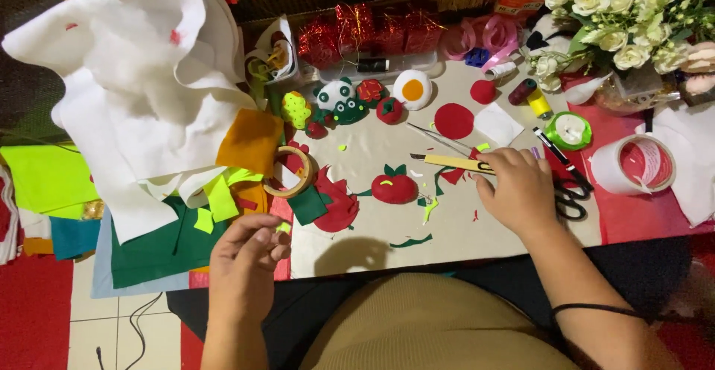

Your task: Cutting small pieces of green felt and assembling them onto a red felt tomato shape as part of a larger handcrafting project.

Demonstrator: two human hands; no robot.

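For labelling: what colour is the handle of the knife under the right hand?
Pale yellow. The knife lies on the table with the right hand resting on its handle end; seen in the head view.

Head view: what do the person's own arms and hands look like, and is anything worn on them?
Both forearms are bare, with no sleeves in view. The left hand shows no rings, gloves or bands. The right hand is also ungloved; a thin black band circles that arm further up.

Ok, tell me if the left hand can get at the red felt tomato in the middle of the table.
Probably yes. The left hand hovers at the table's near edge, and only small felt scraps lie on the pale surface between it and the red felt tomato.
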